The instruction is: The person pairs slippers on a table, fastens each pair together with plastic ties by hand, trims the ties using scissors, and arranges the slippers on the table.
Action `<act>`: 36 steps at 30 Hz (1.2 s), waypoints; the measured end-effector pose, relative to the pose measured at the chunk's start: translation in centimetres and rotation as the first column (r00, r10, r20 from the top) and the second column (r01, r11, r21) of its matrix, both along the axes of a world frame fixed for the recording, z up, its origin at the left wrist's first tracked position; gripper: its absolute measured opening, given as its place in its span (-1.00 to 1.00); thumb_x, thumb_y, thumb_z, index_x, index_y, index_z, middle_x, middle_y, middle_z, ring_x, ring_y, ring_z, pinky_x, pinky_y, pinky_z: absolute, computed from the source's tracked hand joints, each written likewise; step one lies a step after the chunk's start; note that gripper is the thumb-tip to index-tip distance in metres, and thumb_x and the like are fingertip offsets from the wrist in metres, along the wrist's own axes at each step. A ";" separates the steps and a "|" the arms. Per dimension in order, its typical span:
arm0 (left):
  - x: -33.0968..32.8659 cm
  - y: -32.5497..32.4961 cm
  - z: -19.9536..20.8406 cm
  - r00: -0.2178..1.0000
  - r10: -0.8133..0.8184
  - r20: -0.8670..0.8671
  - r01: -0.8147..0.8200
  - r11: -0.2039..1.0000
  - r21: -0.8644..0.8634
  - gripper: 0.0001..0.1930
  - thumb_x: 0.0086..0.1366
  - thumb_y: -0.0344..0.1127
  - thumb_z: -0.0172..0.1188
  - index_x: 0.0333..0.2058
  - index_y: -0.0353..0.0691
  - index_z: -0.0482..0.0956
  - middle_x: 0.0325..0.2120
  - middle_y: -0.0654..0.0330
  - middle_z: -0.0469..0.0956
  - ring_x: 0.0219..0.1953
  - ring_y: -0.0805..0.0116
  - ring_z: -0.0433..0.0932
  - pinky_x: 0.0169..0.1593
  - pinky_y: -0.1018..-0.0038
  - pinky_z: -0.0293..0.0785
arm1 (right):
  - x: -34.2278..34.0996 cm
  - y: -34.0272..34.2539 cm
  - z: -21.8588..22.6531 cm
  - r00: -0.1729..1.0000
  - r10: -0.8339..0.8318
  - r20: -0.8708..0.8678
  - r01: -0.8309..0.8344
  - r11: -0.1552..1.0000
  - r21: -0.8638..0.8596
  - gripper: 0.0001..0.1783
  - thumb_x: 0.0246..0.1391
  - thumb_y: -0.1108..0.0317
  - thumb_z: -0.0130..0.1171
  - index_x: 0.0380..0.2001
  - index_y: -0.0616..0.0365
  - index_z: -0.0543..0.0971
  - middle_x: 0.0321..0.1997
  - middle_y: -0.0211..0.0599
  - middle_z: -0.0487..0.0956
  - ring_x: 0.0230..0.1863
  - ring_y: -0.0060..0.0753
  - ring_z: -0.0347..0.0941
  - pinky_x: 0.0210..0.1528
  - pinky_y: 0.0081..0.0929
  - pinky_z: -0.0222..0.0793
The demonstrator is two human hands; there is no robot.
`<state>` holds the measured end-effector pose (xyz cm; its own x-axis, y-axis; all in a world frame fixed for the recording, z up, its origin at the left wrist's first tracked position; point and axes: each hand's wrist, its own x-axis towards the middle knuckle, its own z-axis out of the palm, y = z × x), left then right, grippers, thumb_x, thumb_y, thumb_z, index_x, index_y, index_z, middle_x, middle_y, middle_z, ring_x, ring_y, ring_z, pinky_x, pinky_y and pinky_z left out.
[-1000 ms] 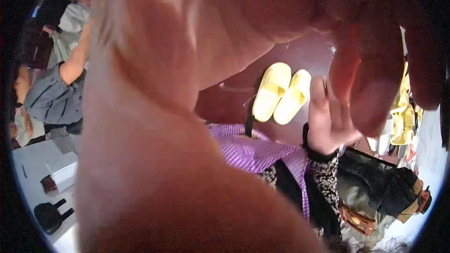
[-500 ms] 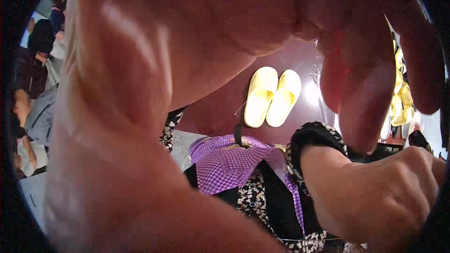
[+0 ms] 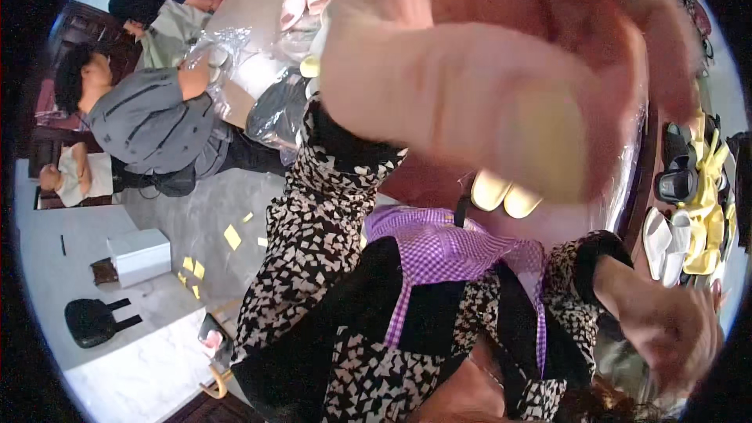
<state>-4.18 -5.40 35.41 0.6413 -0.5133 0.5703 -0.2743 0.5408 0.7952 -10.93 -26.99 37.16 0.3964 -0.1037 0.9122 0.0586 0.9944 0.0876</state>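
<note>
My left hand [image 3: 486, 94] is raised very close in front of the view, large and blurred. Its thumb stretches to the right with the nail showing, the fingers stand apart from it, and nothing shows in its grasp. At the lower right is my right hand [image 3: 670, 321], its back showing and its fingers smeared and hidden near the rim. Below the left thumb, a pair of yellow slippers [image 3: 505, 194] lies on the dark red tabletop [image 3: 427, 182], partly covered by the hand. A purple checked apron [image 3: 446, 251] is next to the table's near edge.
Several slippers, white, black and yellow [image 3: 705, 219], stand on the right. A person in grey [image 3: 157, 117] works at the left, near clear plastic bags [image 3: 274, 113] and pink slippers [image 3: 305, 0]. A white counter [image 3: 141, 337] bears a black bag and a box.
My left hand has shifted up and right, uncovering its patterned sleeve and the left side of the room. The slippers and my right hand now appear lower in the view.
</note>
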 end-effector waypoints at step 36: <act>0.8 -8.9 -28.5 0.312 0.003 -0.950 -0.078 0.997 -0.023 -0.95 0.22 -0.41 0.00 -0.40 -0.24 0.41 -0.52 0.19 0.45 -0.59 0.47 0.38 -0.49 0.56 0.35 | 2.8 -7.3 -30.9 0.466 -0.869 0.167 -0.015 -0.196 -0.980 -0.89 0.06 0.44 0.04 -0.39 0.26 0.49 -0.63 -0.40 0.40 -0.61 -0.56 0.29 -0.56 -0.59 0.22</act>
